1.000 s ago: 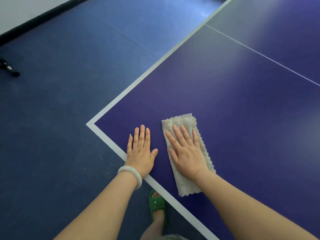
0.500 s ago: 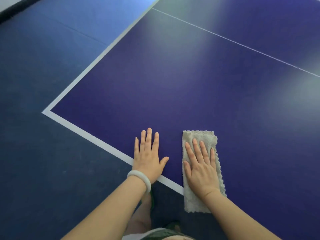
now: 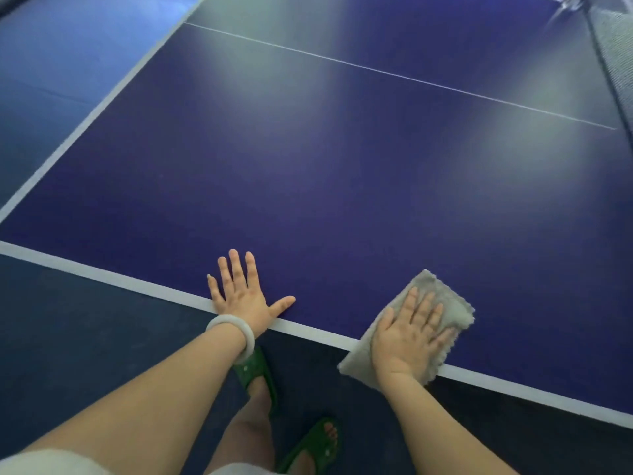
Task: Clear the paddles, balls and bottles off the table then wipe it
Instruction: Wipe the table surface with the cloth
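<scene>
The folded grey terry cloth lies on the near edge of the dark blue table-tennis table, one end hanging over its white border. The right hand presses it flat with fingers straight and slightly spread. The left hand, fingers splayed wide, rests on the edge beside it, a white bangle at its wrist.

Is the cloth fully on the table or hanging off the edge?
Partly off: the cloth lies flat under the right hand, its near corner overhanging the edge of the table.

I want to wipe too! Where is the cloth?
In the head view the cloth sits low on the right, pressed flat under the right hand on the near edge of the table, partly overhanging it.
</scene>
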Available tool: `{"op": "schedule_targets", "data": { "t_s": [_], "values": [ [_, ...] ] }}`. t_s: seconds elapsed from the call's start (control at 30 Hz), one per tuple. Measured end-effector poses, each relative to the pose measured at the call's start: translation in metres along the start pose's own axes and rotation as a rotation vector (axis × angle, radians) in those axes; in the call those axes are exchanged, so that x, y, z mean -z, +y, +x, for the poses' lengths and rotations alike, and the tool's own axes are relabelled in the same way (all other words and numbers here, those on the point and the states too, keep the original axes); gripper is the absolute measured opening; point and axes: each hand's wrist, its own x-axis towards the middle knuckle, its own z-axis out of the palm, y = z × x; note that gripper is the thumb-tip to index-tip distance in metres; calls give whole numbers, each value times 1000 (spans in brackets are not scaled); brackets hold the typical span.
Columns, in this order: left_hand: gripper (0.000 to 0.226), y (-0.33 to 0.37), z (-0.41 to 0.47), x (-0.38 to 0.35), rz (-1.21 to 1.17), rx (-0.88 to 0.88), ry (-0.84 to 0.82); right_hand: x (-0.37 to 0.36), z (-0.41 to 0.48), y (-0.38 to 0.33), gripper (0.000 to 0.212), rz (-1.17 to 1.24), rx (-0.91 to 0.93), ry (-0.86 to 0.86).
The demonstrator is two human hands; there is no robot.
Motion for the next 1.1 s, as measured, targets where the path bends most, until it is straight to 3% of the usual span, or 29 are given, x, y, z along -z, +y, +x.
{"op": "schedule_targets", "data": {
  "t_s": [0.13,0.27,0.53,0.7,0.9,1.1],
  "values": [
    [120,1,2,-2,14,12,9,-21,-30,-38,66,-63,551,30],
    [119,3,1,-1,21,9,10,-18,-24,-18,62,-124,760,5],
    [121,1,-1,-2,3,-18,34,-14,-27,39,58,-31,345,101],
    [121,-1,-2,0,-7,-48,13,-9,-39,27,35,-32,286,163],
    [102,-24,-13,-3,58,-191,37,14,-60,46,35,212,200,-55],
    [83,-11,-76,-35,72,-311,107,26,-105,81,15,381,125,-170]
  ]
}}
